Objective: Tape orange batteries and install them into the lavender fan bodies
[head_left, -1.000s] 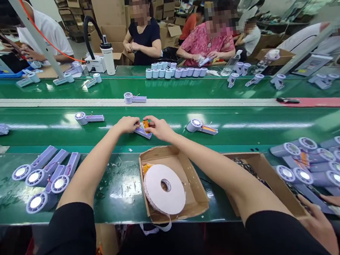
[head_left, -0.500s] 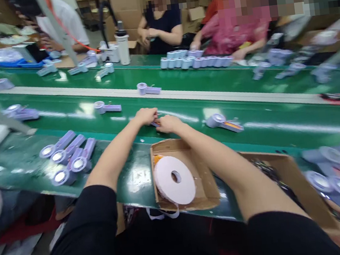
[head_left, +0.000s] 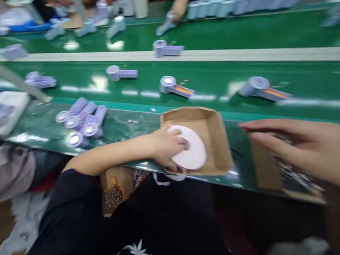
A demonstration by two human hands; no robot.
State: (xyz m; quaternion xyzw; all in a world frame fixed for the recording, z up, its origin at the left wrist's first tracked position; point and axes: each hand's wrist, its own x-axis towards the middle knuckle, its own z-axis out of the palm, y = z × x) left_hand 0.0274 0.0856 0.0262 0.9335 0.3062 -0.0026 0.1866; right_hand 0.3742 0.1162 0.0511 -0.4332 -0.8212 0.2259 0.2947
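Left hand (head_left: 167,146) fingers grasping the white tape roll (head_left: 191,151) inside the cardboard box (head_left: 216,134), right hand (head_left: 308,152) released beside that box, nothing peeled yet.

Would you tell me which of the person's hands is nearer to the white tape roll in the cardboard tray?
The left. The left hand rests on the white tape roll at its left edge; the right hand hovers apart, off to the right of the cardboard tray.
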